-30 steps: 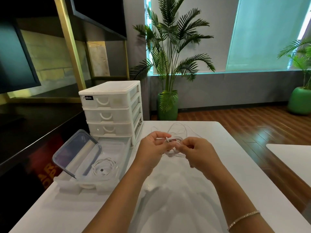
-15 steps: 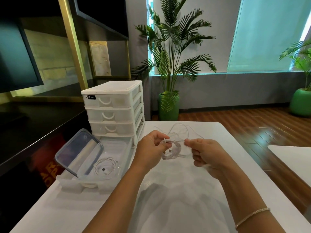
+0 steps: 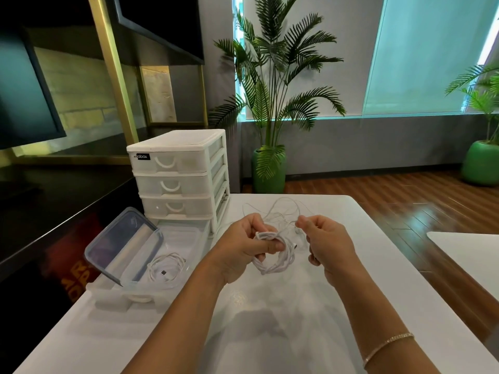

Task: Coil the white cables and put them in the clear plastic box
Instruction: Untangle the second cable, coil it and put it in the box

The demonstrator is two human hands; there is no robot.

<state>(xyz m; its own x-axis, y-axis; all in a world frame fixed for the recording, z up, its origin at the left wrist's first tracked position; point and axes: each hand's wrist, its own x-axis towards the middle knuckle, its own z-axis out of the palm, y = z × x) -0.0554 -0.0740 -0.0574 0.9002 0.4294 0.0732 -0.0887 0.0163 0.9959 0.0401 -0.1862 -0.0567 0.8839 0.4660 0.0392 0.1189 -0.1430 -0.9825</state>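
Cable [image 3: 272,261], thin, soft and springy, hangs coiled at mid-frame from my left hand [image 3: 243,247], whose fingers curl through the loop; my right hand [image 3: 325,238] pinches its loose tail, and holding the bundle where the turns cross should stop it springing open. I count two white cables: this one, and a coiled one [image 3: 166,271] in the clear plastic box [image 3: 194,238] at lower left.

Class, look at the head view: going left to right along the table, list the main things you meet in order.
Box lid → coiled cable in the box → left hand → cable coil it holds → right hand.
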